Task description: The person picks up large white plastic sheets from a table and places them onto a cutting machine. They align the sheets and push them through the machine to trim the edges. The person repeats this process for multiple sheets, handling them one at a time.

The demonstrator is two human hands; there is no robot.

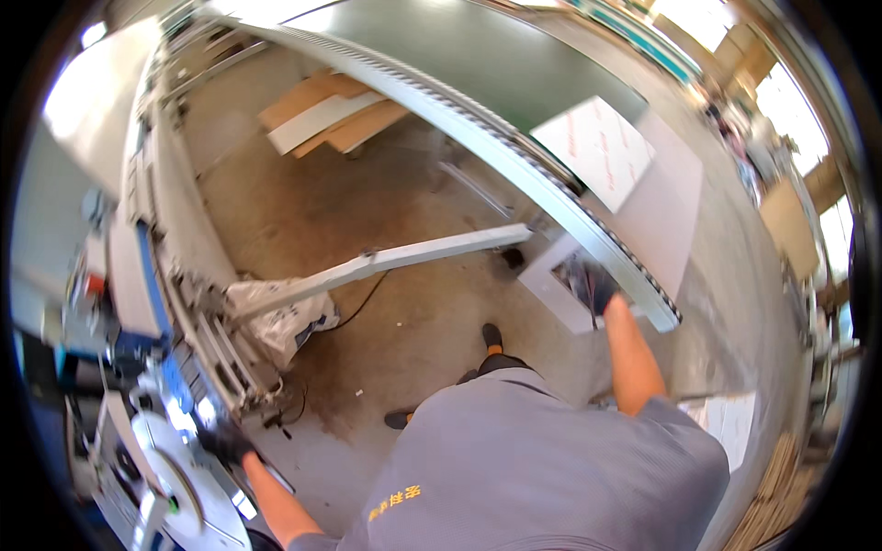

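Observation:
My left hand [225,443], in a dark glove, is at the lower left, against the end of a long machine [188,372] with a blue strip. Beside it sits a round white reel or disc [170,473]. My right hand [595,286], also dark-gloved, reaches out to the right beside the end of a metal rail [588,220] that edges a dark green table. Around its fingers is a dark, blurred patch with a thin dark strip hanging below; I cannot make out whether it is held. The fingers of both hands are too dark and blurred to read.
A pale beam [395,259] crosses low between machine and rail. A white printed panel [602,151] lies on the green table [459,55]. Brown and white boards [331,115] are beneath. A plastic bag [280,312] and a black cable lie on the floor near the machine.

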